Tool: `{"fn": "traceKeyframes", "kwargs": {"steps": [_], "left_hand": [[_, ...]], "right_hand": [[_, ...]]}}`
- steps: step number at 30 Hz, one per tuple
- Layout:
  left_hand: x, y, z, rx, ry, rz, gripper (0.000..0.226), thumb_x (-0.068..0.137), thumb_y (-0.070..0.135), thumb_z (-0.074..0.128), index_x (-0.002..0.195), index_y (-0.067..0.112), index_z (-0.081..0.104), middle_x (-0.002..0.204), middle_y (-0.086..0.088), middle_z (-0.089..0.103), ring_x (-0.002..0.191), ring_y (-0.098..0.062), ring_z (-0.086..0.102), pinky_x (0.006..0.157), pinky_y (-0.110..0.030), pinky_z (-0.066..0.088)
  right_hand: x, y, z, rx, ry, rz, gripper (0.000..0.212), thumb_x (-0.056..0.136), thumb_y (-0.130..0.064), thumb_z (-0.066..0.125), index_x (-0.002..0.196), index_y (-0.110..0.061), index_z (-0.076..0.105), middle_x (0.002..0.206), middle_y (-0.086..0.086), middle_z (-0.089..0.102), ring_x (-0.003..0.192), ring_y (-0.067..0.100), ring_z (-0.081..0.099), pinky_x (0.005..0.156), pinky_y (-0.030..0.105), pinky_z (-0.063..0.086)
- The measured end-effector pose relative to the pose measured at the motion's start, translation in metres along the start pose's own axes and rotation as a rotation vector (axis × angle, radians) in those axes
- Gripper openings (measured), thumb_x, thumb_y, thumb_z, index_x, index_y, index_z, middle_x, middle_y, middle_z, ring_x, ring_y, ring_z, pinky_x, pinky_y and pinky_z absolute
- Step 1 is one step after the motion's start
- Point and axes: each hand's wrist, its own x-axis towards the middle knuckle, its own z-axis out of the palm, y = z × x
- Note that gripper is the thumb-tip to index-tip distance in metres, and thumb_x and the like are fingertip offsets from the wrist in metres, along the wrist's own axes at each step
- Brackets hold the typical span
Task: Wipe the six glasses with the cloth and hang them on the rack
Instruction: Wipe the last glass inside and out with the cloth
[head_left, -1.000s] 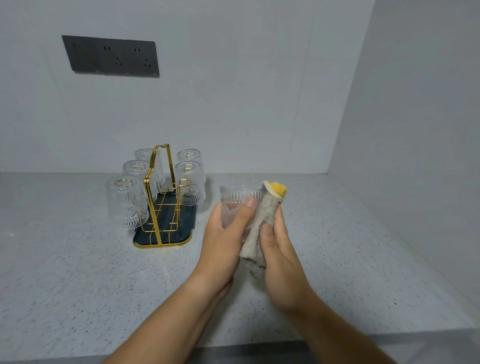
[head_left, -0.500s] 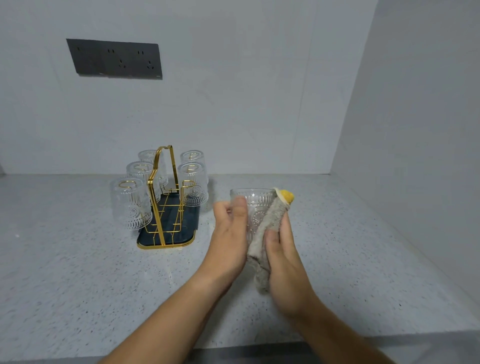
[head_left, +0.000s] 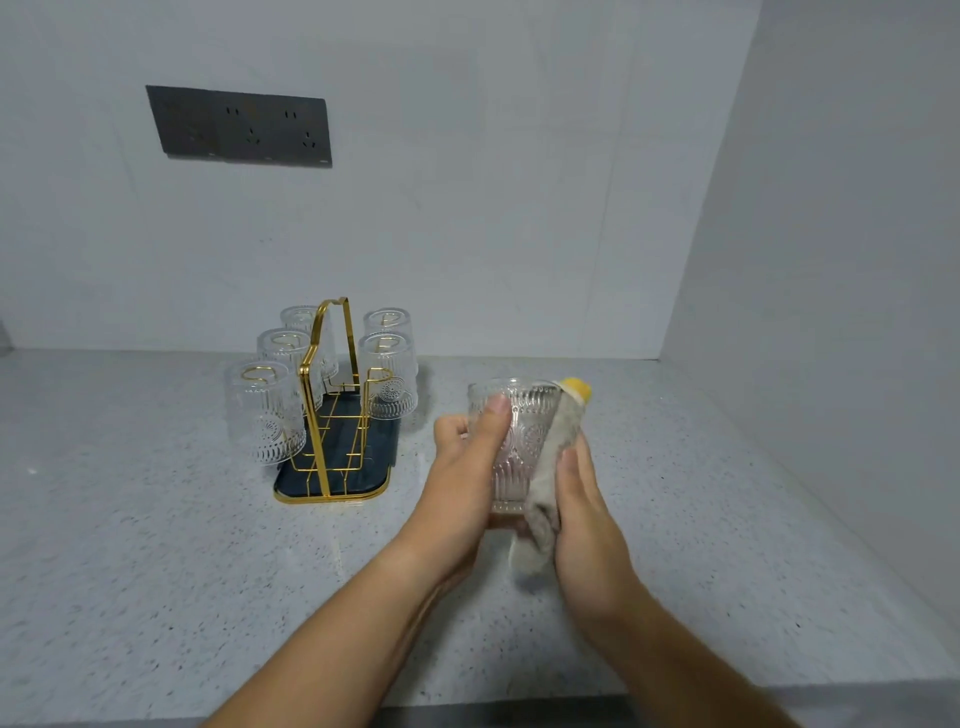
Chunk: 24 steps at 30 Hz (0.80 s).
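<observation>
My left hand (head_left: 465, 467) grips a clear patterned glass (head_left: 519, 441), held upright above the counter, thumb across its front. A grey cloth (head_left: 558, 452) with a yellow corner lies against the glass's right side, pressed there by my right hand (head_left: 587, 509). To the left stands a gold wire rack (head_left: 332, 405) on a dark tray. Several clear glasses hang upside down on it, the nearest (head_left: 265, 410) at front left, another (head_left: 388, 374) at the right. The rack's front right prong holds nothing.
The speckled grey counter (head_left: 156, 545) runs to a front edge near the bottom. A white wall closes the right side. A dark socket panel (head_left: 241, 127) sits on the back wall.
The glass has turned more upright in my left hand, and my thumb has slid up toward its rim. My right hand keeps the cloth moving along the glass's right side.
</observation>
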Motion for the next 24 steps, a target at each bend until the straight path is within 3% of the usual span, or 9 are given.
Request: {"fn": "traceKeyframes", "kwargs": {"steps": [2, 4, 8, 10, 12, 15, 19, 21, 24], "left_hand": [[-0.002, -0.005, -0.003, 0.191, 0.039, 0.072, 0.067, 0.085, 0.072, 0.043, 0.116, 0.013, 0.048, 0.093, 0.005, 0.064, 0.083, -0.008, 0.067, 0.092, -0.05, 0.059], [-0.006, -0.012, -0.004, 0.288, 0.04, 0.126, 0.057, 0.094, 0.068, 0.038, 0.115, 0.017, 0.052, 0.101, 0.005, 0.064, 0.093, -0.005, 0.066, 0.097, -0.042, 0.055], [-0.008, -0.012, -0.003, 0.084, 0.012, 0.108, 0.038, 0.094, 0.038, 0.071, 0.121, 0.014, 0.06, 0.111, -0.002, 0.077, 0.103, -0.014, 0.075, 0.093, -0.04, 0.06], [-0.008, -0.01, -0.002, -0.021, -0.073, 0.065, 0.04, 0.092, 0.033, 0.073, 0.124, 0.011, 0.062, 0.113, -0.01, 0.077, 0.102, -0.025, 0.076, 0.088, -0.047, 0.062], [-0.009, -0.009, -0.002, -0.066, -0.179, -0.006, 0.045, 0.09, 0.041, 0.072, 0.125, 0.013, 0.065, 0.107, -0.009, 0.077, 0.087, -0.023, 0.076, 0.067, -0.037, 0.061], [-0.011, -0.007, 0.0, -0.156, -0.25, -0.129, 0.051, 0.087, 0.051, 0.068, 0.12, 0.012, 0.071, 0.094, -0.009, 0.074, 0.068, -0.019, 0.069, 0.054, -0.025, 0.05], [0.002, -0.006, -0.013, -0.275, -0.218, -0.144, 0.048, 0.085, 0.054, 0.058, 0.104, 0.016, 0.081, 0.105, -0.013, 0.077, 0.089, -0.025, 0.074, 0.083, -0.042, 0.056], [0.008, -0.009, -0.016, -0.194, -0.135, -0.107, 0.064, 0.09, 0.064, 0.059, 0.123, 0.011, 0.072, 0.125, -0.021, 0.071, 0.11, -0.032, 0.072, 0.1, -0.052, 0.055], [0.002, -0.014, -0.01, 0.012, -0.044, -0.061, 0.08, 0.084, 0.083, 0.052, 0.129, 0.018, 0.055, 0.128, -0.019, 0.067, 0.115, -0.036, 0.07, 0.096, -0.066, 0.054]], "right_hand": [[-0.006, 0.009, 0.004, -0.006, 0.026, -0.041, 0.059, 0.092, -0.055, 0.033, 0.15, -0.052, 0.021, 0.143, -0.03, 0.048, 0.119, -0.024, 0.051, 0.093, -0.001, 0.042], [-0.008, 0.011, 0.006, -0.008, 0.046, -0.066, 0.052, 0.099, -0.048, 0.035, 0.147, -0.055, 0.018, 0.144, -0.037, 0.042, 0.124, -0.025, 0.046, 0.106, 0.005, 0.038], [-0.01, 0.002, 0.008, -0.066, 0.043, -0.072, 0.044, 0.109, -0.028, 0.034, 0.139, -0.054, 0.014, 0.134, -0.045, 0.032, 0.108, -0.043, 0.036, 0.092, -0.009, 0.031], [-0.002, -0.008, 0.004, -0.061, 0.026, -0.089, 0.042, 0.107, -0.038, 0.034, 0.147, -0.052, 0.028, 0.141, -0.034, 0.05, 0.118, -0.025, 0.051, 0.105, 0.007, 0.041], [0.015, -0.017, -0.005, 0.003, 0.055, -0.045, 0.036, 0.107, -0.049, 0.036, 0.14, -0.043, 0.049, 0.125, -0.021, 0.071, 0.108, -0.008, 0.068, 0.098, 0.02, 0.055], [0.023, -0.02, -0.011, 0.086, 0.072, 0.048, 0.055, 0.101, -0.059, 0.038, 0.144, -0.029, 0.054, 0.13, 0.003, 0.071, 0.109, 0.012, 0.073, 0.09, 0.031, 0.06], [-0.007, -0.006, 0.005, -0.039, -0.027, -0.018, 0.052, 0.096, -0.053, 0.029, 0.148, -0.054, 0.022, 0.137, -0.032, 0.051, 0.115, -0.023, 0.055, 0.087, -0.001, 0.044], [-0.015, 0.005, 0.007, -0.039, -0.005, -0.077, 0.053, 0.095, -0.056, 0.03, 0.146, -0.057, 0.015, 0.144, -0.037, 0.042, 0.125, -0.024, 0.046, 0.099, 0.0, 0.038], [-0.011, 0.008, 0.005, -0.024, 0.062, -0.078, 0.05, 0.101, -0.052, 0.036, 0.146, -0.055, 0.015, 0.147, -0.034, 0.04, 0.129, -0.023, 0.043, 0.108, 0.006, 0.036]]}}
